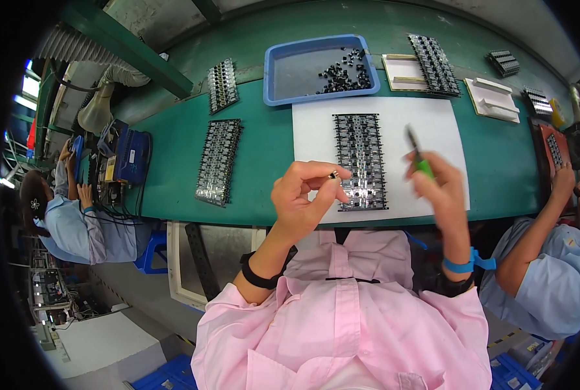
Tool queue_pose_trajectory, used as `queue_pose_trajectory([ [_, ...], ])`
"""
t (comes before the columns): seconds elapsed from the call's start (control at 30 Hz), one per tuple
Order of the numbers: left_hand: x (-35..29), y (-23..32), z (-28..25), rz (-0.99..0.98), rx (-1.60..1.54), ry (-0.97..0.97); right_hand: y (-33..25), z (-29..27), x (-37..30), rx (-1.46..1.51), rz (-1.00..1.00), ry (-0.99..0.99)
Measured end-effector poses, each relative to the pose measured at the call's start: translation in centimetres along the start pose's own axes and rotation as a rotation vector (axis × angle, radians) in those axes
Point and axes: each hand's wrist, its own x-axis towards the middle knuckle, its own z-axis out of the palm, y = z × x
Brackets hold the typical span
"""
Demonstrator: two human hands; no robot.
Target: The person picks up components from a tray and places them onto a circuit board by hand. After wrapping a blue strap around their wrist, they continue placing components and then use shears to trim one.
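My left hand (303, 197) pinches a small black part with shiny metal contacts (333, 175) between thumb and fingertips. It hovers at the left edge of a circuit board panel (361, 153), a grid of many small boards lying on a white sheet (313, 136). To the right of that panel, my right hand (444, 188) is closed around a green-handled tool (424, 167). Its thin dark tip points up and away; motion blurs it, so its exact kind is unclear. The tool and the panel are apart.
Beyond the sheet, a blue tray (270, 75) holds several loose black parts (345, 77). More board panels (218, 161) lie to the left and at the far right, near white holders (492, 101). Co-workers (105, 218) sit on both sides, and a green post (134, 49) stands far left.
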Motion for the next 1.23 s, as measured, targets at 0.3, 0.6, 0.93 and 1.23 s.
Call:
queue_pose_trajectory([
  [0.3,2.1,-2.8,1.3,-0.174,0.052,0.009,10.0,-16.0,6.1,-1.220,0.236,0.491],
  [0.6,3.5,-5.5,2.3,-0.310,0.271,-0.030,13.4,-18.2,7.5,-1.305,-0.129,0.585],
  [0.93,2.5,-5.9,5.3,-0.203,0.529,-0.224,4.9,0.1,1.7,-0.007,-0.030,-0.019],
  [1.23,-0.4,-5.3,4.4,-0.132,0.441,-0.464,6.0,1.5,-2.6,0.351,0.230,-0.061],
])
